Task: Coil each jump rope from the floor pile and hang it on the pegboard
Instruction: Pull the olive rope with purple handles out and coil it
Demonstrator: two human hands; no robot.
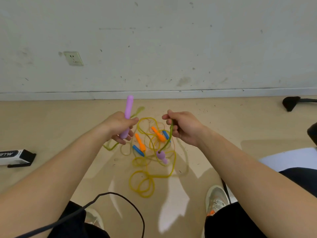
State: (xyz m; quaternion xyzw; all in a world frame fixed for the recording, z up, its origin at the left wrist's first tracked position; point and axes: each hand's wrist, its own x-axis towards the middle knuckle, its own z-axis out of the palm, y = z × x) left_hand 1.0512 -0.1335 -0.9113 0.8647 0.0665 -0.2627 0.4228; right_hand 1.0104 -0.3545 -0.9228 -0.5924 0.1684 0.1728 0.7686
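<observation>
Jump rope (166,145), a thin olive-green plastic cord with two smooth, tapered lilac handles: the left grip (120,127) is curled tight round one handle (129,107), which stands upright above it. The right grip (185,129) pinches the cord, and the other handle (161,155) dangles below it over the tangled yellow floor pile (145,184).

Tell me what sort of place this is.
Probably a plain indoor room, perhaps an office or spare room: a scuffed white wall with a wall socket, a smooth beige floor, and what looks like a black chair leg at the right edge.
</observation>
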